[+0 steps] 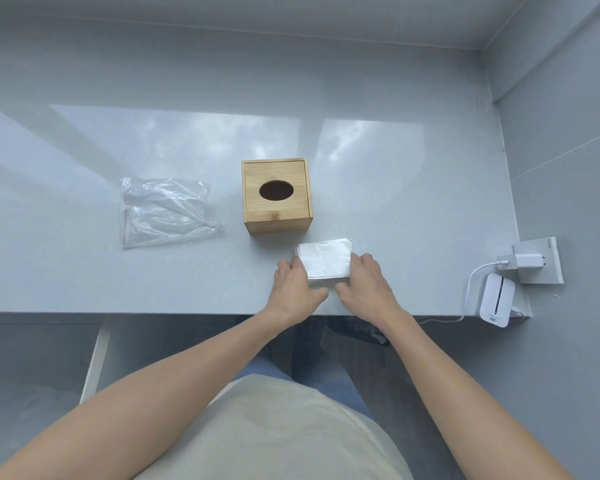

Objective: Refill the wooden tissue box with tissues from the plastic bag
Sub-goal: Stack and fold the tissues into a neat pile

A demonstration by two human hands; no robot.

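Observation:
A wooden tissue box (pixel 277 197) with a dark oval hole in its top stands mid-counter, its lid shut. Just in front of it, to the right, a white stack of tissues (pixel 324 258) lies flat on the counter. My left hand (pixel 295 287) grips the stack's left edge and my right hand (pixel 365 284) grips its right edge, thumbs at the near side. Left of the box lies the clear plastic bag (pixel 167 211), flat and seemingly empty, with a red strip along its left end.
The pale grey counter (pixel 118 278) ends close in front of my hands. At its right end sit a white charger block (pixel 521 263) on a wall plate and a small white device (pixel 496 300) on a cable. Walls close off the back and right.

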